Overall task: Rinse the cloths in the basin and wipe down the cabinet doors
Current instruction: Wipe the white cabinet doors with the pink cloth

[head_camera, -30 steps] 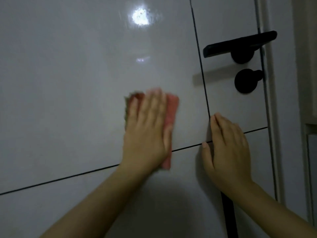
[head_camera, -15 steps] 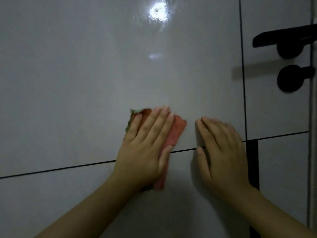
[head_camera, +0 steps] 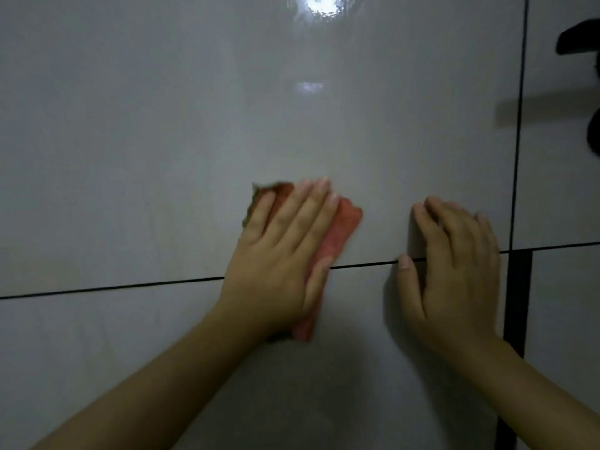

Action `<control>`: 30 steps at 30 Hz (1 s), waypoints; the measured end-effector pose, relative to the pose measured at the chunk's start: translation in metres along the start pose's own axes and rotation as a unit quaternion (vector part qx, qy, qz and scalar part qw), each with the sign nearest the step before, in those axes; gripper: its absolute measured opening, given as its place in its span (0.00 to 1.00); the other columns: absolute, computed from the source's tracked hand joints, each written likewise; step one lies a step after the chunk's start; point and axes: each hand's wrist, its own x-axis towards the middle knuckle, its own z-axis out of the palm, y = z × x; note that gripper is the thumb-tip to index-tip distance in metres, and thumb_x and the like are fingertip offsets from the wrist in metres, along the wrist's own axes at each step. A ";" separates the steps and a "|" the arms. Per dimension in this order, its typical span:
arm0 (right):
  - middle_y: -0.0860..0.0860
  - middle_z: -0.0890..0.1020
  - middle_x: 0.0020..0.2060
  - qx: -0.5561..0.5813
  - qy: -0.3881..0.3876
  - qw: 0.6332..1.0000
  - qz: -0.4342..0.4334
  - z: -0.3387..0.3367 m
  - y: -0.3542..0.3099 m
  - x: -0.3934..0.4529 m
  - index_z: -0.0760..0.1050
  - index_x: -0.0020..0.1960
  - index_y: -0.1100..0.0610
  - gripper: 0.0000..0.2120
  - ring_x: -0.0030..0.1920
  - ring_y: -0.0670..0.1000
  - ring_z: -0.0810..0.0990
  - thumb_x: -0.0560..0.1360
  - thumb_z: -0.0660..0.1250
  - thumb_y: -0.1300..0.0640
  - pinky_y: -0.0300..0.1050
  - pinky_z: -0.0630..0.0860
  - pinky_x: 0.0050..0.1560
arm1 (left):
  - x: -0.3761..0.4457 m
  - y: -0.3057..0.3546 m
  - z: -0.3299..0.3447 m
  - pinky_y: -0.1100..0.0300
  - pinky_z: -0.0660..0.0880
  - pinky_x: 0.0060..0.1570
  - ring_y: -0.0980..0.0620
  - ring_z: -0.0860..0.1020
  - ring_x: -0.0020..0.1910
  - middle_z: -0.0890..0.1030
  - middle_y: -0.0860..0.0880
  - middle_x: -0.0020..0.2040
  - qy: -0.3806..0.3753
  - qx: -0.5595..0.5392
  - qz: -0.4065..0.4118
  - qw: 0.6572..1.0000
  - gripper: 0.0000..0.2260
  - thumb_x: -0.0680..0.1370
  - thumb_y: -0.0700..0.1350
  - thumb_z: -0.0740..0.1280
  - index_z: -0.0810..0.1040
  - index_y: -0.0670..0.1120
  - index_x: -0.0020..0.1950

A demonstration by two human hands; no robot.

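A glossy white cabinet door (head_camera: 162, 141) fills the view, split by thin dark seams. My left hand (head_camera: 282, 251) presses a folded red cloth (head_camera: 341, 235) with a green edge flat against the door, fingers straight, across the horizontal seam. My right hand (head_camera: 454, 267) rests flat on the door to the right of the cloth, its thumb on the same seam, holding nothing. The cloth is mostly hidden under my left palm.
A black lever handle (head_camera: 578, 40) and a black round knob (head_camera: 594, 131) show at the right edge, partly cut off. A vertical seam (head_camera: 519, 125) runs down the right side, with a dark gap (head_camera: 516, 303) below it. A light reflects at the top.
The view has shifted left, so the black handle slid toward the right edge. My left hand has moved the cloth down and left along the door; my right hand followed leftward.
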 end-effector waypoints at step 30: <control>0.60 0.72 0.67 0.035 0.010 0.986 -0.161 0.032 -0.084 0.011 0.70 0.68 0.58 0.21 0.68 0.60 0.66 0.78 0.57 0.52 0.57 0.58 0.71 | -0.024 -0.095 -0.027 0.45 0.46 0.75 0.45 0.52 0.77 0.55 0.41 0.78 0.046 0.042 -0.213 0.975 0.28 0.80 0.51 0.51 0.54 0.40 0.77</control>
